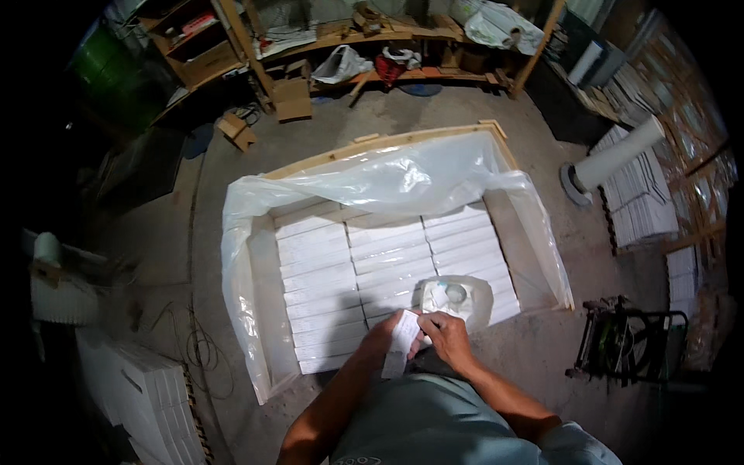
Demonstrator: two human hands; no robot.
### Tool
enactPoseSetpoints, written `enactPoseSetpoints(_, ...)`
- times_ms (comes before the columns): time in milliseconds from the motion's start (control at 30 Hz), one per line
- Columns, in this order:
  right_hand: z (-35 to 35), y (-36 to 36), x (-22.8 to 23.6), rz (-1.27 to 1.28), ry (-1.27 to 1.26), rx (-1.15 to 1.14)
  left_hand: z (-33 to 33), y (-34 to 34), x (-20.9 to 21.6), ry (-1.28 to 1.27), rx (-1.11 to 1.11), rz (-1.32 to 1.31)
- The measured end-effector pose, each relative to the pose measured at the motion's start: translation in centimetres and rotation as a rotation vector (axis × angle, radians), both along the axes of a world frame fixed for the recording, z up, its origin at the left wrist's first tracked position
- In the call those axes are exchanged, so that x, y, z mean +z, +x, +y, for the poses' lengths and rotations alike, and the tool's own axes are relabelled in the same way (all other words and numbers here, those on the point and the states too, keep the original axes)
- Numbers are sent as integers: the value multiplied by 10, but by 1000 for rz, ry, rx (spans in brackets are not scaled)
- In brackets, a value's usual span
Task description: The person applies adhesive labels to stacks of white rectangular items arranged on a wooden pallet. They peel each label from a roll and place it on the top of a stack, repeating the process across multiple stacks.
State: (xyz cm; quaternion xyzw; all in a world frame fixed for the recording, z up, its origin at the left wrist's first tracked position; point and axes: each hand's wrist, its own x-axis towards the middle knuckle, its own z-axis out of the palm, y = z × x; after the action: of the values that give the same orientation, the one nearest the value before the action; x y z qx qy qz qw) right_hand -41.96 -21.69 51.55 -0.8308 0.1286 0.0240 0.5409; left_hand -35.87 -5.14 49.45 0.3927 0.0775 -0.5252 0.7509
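Observation:
Close in front of my body I hold a narrow strip of white paper labels (404,332) with both hands. My left hand (377,339) is closed around its side, and the strip's greyish lower end hangs down below the fingers. The fingers of my right hand (448,336) pinch at its upper right edge. Just beyond the right hand stands a pale open tub (482,304) with a round clear-looking item (456,294) and white pieces inside. The tub rests on rows of flat white boxes (318,267), packed in a large wooden crate (372,142).
Clear plastic sheeting (418,174) lines the crate and drapes over its walls. Stacked white panels (139,395) stand at left, more (635,194) at right. A black-framed cart (628,341) is at lower right, a white tube (620,155) at upper right. Cables (203,349) lie on the floor.

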Motion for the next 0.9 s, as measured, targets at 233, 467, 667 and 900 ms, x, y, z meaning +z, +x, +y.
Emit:
enactPoseSetpoints(233,-6,-14,-9,113,368,-236,-9,-1,5,-97,-30,48)
enactPoseSetpoints(467,-23,-12,-3,17,298,-407,-11,-2,13,-14,-126,-49)
enactPoseSetpoints(667,-45,-5,15,35,406,-348,-2,0,-3,164,3,10)
enactPoseSetpoints(900,-29,-9,38,46,170,5,-14,-2,14,223,-80,-250)
